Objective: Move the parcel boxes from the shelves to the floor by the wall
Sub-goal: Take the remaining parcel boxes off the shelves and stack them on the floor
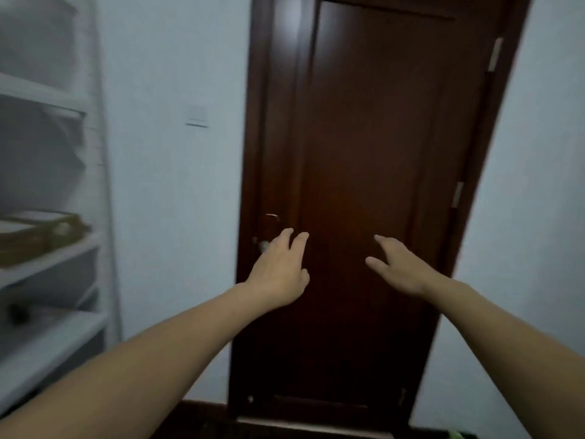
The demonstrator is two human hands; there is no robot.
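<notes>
Closed dark door (373,122) dead ahead, pale wall (174,185) either side, white shelves (63,251) along the left edge with free room between them and the door frame. Left hand (278,274) and right hand (397,267) raised before the door, apart, fingers spread and near straight, gripping nothing. Brown box (41,232), blurred, on a middle shelf near its front edge, well apart from the left hand; upper shelves' grey contents too blurred to tell.
</notes>
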